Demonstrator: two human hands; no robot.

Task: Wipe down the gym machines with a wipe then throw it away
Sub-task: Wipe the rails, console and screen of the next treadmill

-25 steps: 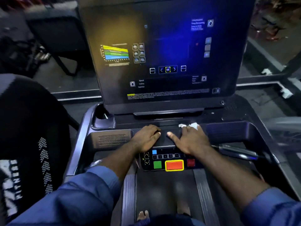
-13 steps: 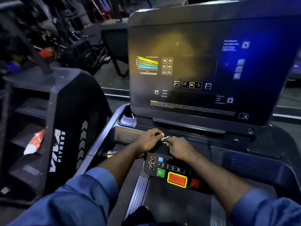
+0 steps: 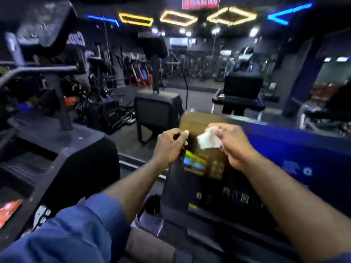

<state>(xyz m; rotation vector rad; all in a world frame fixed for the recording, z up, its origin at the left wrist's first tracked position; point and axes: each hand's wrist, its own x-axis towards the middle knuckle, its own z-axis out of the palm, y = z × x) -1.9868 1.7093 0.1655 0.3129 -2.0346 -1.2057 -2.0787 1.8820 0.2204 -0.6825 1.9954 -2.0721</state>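
Wipe (image 3: 208,139), light, limp and probably best held bunched, is pinched in the right hand (image 3: 234,147) above the treadmill screen (image 3: 209,168). The left hand (image 3: 169,147) curls beside it, apart; I cannot tell whether it holds anything.

- The right hand (image 3: 234,147) pinches a crumpled white wipe (image 3: 208,139) at the top left corner of the screen (image 3: 212,179).
- The left hand (image 3: 170,148), fingers curled, is just beside the wipe and apart from it.
- Both sleeves (image 3: 76,230) are blue.
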